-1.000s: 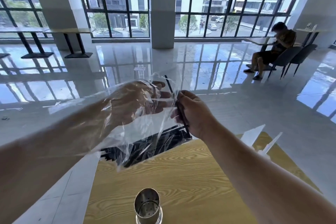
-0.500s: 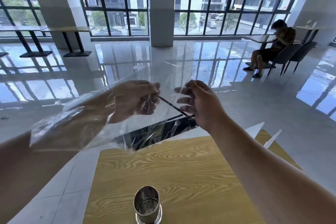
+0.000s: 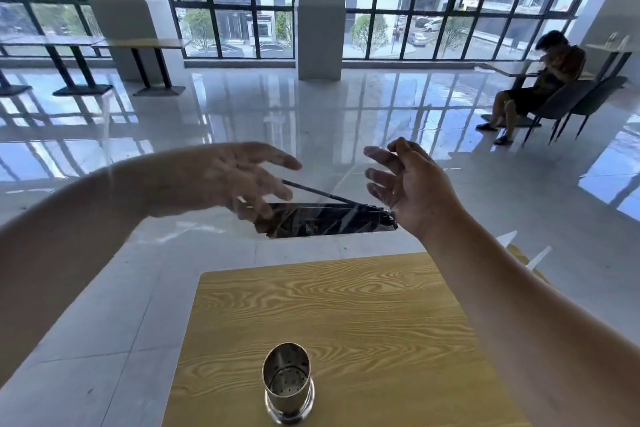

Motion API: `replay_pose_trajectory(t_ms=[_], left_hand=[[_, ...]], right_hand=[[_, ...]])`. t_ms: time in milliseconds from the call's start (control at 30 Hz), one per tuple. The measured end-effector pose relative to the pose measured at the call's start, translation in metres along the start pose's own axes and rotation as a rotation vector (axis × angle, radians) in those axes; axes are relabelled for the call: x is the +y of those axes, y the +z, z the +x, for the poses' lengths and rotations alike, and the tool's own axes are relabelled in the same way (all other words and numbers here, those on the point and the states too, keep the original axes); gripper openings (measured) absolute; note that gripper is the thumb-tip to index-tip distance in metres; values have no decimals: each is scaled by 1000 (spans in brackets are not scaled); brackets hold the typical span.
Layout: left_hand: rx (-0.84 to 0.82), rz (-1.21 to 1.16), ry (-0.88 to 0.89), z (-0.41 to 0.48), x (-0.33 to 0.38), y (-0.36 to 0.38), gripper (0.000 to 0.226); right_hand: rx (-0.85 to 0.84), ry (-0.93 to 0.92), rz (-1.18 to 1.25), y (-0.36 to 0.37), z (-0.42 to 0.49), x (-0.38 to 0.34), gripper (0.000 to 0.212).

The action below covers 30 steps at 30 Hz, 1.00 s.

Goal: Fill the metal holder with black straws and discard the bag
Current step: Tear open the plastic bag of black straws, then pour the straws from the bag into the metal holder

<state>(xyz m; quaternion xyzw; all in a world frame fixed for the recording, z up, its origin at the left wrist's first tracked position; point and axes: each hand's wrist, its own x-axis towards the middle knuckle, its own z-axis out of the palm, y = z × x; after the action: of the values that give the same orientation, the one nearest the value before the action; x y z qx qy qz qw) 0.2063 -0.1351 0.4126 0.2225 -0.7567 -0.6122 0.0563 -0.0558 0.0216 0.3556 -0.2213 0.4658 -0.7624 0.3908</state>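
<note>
holder: metal holder stands upright near my edge of the wooden table, mouth up, no straws in it, perforated bottom visible.
straws: black straws bunched at the bottom of the clear bag, held in the air past the table's far edge. One straw slants up out of the bunch toward my left hand.
left hand: left hand is inside the bag, fingers spread, gripping nothing; fingertips just beside the loose straw's end.
right hand: right hand at the bag's right side, fingers apart and curled. Whether it pinches the film, can't tell; plastic too clear.
step: reach into the bag for the straws.
how: sweep fingers under the whole bunch, close around its middle, keep ends aligned, tension the film with the right so it doesn't snag.
risk: lone straw slips out sideways; bag sags if unsupported.
</note>
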Motion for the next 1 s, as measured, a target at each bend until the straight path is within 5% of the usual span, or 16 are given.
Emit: replay_pose_trajectory(t_ms=[133, 200, 300, 333, 400, 533, 1000], left_hand=[[35, -216, 155, -14, -19, -61, 37], [0, -477, 256, -18, -45, -90, 63], [-151, -934, 102, -20, -64, -96, 104], [-133, -910, 128, -15, -71, -89, 98], [181, -590, 112, -16, -83, -78, 67], [275, -88, 142, -20, -90, -42, 42], [478, -324, -74, -17, -171, 39, 9]], right_hand=[[40, 9, 38, -10, 4, -7, 27], [76, 20, 78, -19, 5, -10, 26], [132, 40, 90, -32, 6, -8, 28], [145, 43, 86, -35, 7, -5, 29], [168, 47, 76, -41, 8, -1, 29], [189, 66, 21, -48, 8, 9, 28], [236, -3, -293, -94, -39, 60, 24]])
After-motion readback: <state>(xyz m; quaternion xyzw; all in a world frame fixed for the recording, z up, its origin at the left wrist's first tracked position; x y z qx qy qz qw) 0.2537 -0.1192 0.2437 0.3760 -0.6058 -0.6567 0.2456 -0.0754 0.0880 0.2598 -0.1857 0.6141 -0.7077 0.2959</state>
